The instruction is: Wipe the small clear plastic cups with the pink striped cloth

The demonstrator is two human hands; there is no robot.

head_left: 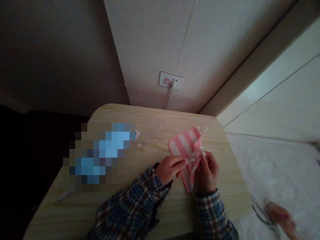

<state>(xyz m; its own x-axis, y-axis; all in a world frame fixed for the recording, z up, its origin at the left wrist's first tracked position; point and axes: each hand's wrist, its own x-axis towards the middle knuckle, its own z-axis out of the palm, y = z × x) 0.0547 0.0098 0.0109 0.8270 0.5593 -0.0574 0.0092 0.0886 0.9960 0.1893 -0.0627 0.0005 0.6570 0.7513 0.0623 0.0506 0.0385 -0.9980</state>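
Note:
A pink and white striped cloth (183,143) lies on the wooden table, its right side lifted and folded. My right hand (209,171) pinches that raised edge of the cloth. Between the fingers of my left hand (172,168) is a small clear piece (192,157), which touches the cloth. Several clear, see-through pieces rest on the table beyond my left hand, among them a round one (141,146). Another clear piece (204,128) lies past the far right corner of the cloth. The exact shape of the held piece is hard to make out.
The light wooden table (112,111) has rounded corners and stands by a wall. A pixelated blue area (110,146) covers something on its left side. A wall socket (171,80) holds a plug with a white cable (169,99). Blurred at the lower right is a foot (281,215) on the floor.

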